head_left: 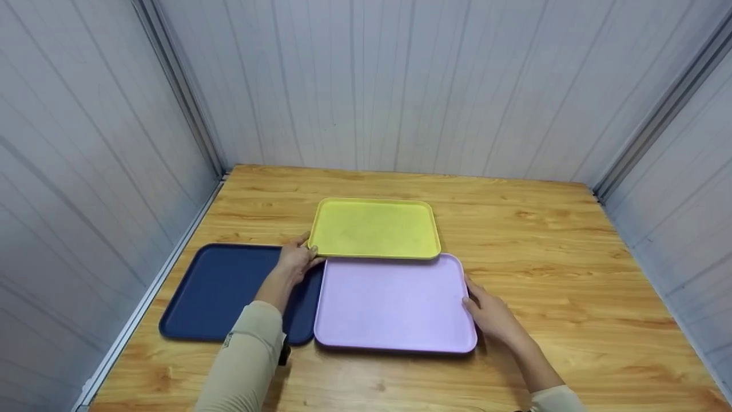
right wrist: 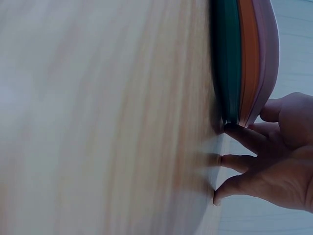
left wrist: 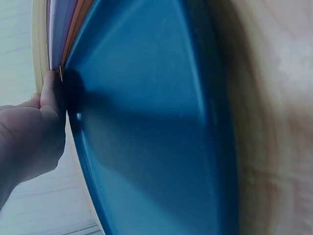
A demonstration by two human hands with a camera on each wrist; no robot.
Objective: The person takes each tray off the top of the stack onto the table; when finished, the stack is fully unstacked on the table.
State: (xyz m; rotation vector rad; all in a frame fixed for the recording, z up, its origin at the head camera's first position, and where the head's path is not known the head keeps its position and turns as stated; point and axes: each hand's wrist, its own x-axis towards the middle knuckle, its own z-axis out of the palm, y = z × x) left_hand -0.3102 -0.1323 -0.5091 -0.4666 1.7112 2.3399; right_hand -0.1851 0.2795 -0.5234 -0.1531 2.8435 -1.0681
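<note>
A pale sleeve (head_left: pixel 246 355) reaches over the navy tray (head_left: pixel 226 292); the left hand (head_left: pixel 294 261) pinches the yellow tray (head_left: pixel 374 229) by a corner; the right hand (head_left: pixel 493 312), fingers spread, touches the lilac tray (head_left: pixel 394 303) along its edge.

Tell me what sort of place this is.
Likely a small enclosed work booth: pale panel walls stand on three sides, metal strips run along the corners, and a wood-grain tabletop lies between them.

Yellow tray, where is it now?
In the head view, the yellow tray is near the centre, beyond and right of the blue tray. It overlaps the far edge of the purple tray, its near left corner touching the left hand.
</note>
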